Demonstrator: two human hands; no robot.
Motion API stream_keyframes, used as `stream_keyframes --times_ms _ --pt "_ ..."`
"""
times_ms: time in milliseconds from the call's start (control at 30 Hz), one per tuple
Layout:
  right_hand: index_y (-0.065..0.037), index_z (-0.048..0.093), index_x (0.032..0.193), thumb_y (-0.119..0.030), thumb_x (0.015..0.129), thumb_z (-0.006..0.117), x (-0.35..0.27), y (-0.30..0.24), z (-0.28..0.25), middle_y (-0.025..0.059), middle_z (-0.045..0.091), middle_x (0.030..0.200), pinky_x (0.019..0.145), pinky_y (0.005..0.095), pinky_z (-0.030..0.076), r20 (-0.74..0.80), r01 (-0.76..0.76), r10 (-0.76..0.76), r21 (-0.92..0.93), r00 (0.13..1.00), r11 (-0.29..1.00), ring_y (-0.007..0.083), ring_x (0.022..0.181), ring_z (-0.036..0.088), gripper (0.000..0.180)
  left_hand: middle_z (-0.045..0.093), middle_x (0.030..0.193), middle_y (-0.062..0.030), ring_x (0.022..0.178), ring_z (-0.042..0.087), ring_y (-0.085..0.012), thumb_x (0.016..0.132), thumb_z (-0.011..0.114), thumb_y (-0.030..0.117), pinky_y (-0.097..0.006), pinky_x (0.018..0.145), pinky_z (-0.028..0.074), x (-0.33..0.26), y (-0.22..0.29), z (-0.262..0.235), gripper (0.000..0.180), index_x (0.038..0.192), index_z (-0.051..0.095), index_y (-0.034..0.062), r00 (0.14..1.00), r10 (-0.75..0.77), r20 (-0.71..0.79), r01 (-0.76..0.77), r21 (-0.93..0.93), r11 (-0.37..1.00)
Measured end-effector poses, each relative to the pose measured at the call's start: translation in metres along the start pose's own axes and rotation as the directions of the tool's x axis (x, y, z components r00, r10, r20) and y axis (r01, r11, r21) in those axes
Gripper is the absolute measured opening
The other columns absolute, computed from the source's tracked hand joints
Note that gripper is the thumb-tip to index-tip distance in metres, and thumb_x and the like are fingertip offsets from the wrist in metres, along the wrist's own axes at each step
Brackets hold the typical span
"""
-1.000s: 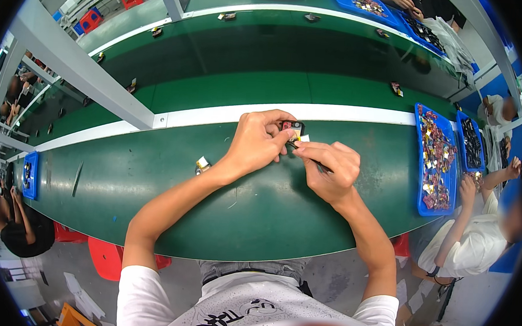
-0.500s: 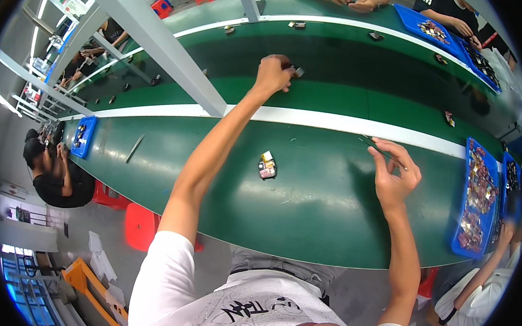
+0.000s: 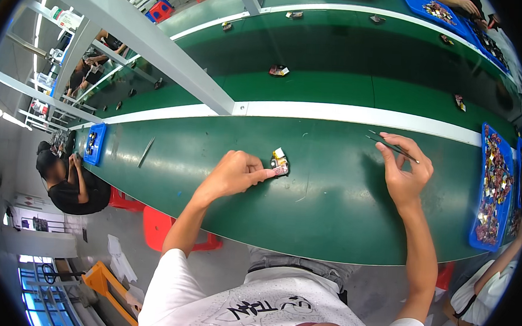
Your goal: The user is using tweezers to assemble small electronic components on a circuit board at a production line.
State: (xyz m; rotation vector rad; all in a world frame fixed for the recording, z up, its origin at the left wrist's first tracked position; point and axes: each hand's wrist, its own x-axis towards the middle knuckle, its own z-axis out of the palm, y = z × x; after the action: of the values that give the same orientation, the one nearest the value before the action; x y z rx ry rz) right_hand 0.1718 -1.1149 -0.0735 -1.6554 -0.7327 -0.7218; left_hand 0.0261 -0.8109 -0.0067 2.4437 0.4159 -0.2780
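Note:
My left hand (image 3: 235,174) pinches the near edge of a small black electronic unit (image 3: 279,162) on the green bench (image 3: 323,226). This unit has a pinkish-silver part, a yellow strip and a white tab on its upper side. Over the bench to the right, my right hand (image 3: 409,169) is closed around dark tweezers (image 3: 397,150). Their tips point up and left, slightly apart, with nothing between them that I can make out. Beyond the white rail, a similar unit (image 3: 279,71) lies on the dark green belt (image 3: 339,54).
A second pair of tweezers (image 3: 146,152) lies at the left. Blue trays (image 3: 481,239) of small parts stand at the right, and a smaller blue tray (image 3: 96,144) far left. A grey post (image 3: 177,59) slants over the white rail (image 3: 336,112). Co-workers sit around.
My left hand has let go of a unit on the belt, come back across the rail and taken hold of the one on the bench. My right hand still holds the tweezers.

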Motion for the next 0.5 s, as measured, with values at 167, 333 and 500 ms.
stream_keyframes --times_ms 167,333,500 --pt "0.000 0.073 0.089 0.006 0.077 0.082 -0.003 0.000 0.004 0.0069 0.079 0.092 0.043 0.0210 0.031 0.016 -0.021 0.021 0.010 1.000 1.000 0.0054 0.043 0.040 0.016 0.060 0.057 -0.0043 0.050 0.052 -0.0111 0.088 0.080 0.023 -0.030 0.050 0.042 0.008 0.002 0.013 0.030 0.081 0.071 -0.0042 0.994 0.045 -0.099 -0.042 0.039 0.998" --pt "-0.001 0.074 0.089 0.006 0.076 0.082 -0.003 -0.002 0.002 0.0067 0.078 0.092 0.043 0.0212 0.032 0.014 -0.043 0.043 0.001 0.999 0.999 0.0056 0.044 0.042 0.016 0.064 0.067 -0.0067 0.051 0.054 -0.0108 0.088 0.080 0.018 -0.029 0.051 0.043 0.029 0.006 0.027 0.024 0.085 0.070 -0.0043 0.967 0.220 -0.131 -0.217 0.036 0.975" --pt "-0.001 0.074 0.089 0.006 0.075 0.082 0.000 -0.002 0.001 0.0062 0.078 0.091 0.043 0.0218 0.033 0.009 -0.012 0.012 -0.014 1.000 1.000 0.0063 0.043 0.042 0.018 0.066 0.074 -0.0103 0.053 0.058 -0.0122 0.088 0.079 0.015 -0.031 0.055 0.047 0.034 0.023 0.030 0.024 0.090 0.067 -0.0051 0.984 0.156 -0.090 -0.160 -0.041 0.986"
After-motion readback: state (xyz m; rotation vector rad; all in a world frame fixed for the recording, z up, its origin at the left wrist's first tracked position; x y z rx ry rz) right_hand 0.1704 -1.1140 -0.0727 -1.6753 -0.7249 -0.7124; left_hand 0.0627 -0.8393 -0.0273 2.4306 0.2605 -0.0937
